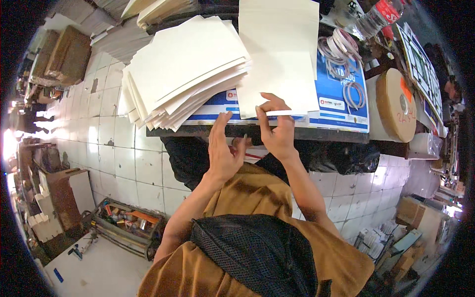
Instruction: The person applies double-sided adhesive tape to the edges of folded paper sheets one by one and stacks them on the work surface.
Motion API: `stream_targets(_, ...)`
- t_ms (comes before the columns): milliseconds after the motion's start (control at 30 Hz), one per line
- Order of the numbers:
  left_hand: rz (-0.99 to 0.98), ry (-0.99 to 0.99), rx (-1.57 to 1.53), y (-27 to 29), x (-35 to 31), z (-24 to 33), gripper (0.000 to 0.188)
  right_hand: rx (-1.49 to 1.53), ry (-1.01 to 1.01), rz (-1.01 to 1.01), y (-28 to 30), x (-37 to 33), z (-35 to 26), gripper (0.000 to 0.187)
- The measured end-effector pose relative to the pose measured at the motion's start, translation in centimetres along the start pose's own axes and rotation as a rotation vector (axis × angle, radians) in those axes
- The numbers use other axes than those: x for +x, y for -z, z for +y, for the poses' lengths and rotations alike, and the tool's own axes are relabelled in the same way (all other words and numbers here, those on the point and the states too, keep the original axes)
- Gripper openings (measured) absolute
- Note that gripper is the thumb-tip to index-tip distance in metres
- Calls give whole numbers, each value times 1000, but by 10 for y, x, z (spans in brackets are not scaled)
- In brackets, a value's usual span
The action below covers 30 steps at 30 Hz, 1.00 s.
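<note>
In my right hand [280, 136], a narrow white strip [293, 113] is pinched between thumb and fingers. It lies across the near edge of a large cream paper sheet [279, 74], which has a faint crease across its middle. My left hand [223, 154] hangs by the table's front edge, left of that sheet. Its fingers are stretched out with the thumb apart, and nothing shows in it. Further left leans a fanned stack of cream sheets [190, 57]. A blue printed board [341, 101] lies under the sheets.
Rolled strips [340, 47] and a loose coil [354, 95] rest at the right of the table, beside a large tape roll [396, 105]. A plastic bottle [373, 20] lies behind. On the lower left stands a toolbox [126, 225]; cardboard boxes [69, 54] sit far left.
</note>
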<state>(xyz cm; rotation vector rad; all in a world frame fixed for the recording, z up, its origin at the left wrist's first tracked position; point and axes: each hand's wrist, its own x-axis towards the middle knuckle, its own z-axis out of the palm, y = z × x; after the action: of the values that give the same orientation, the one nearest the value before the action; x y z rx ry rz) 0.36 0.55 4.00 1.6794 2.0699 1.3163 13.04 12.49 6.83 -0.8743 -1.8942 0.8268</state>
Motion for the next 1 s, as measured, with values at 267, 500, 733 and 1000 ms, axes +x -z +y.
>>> stream_targets(267,32,-83,28,-11,-1,-6,74,-191,53,-39,-4,-2,16,37)
stream_targets(500,-4,-106,112,-13,-2,-9,78,-178,66,-11,-2,-3,20,30)
stream_targets(733,-106,-133,304,-15,0,-1,73,-177,-53,23,26,0,2,31)
stream_targets(1000,-112,-194,430,-19,4,3,74,43,-323,304,118,16,54,43)
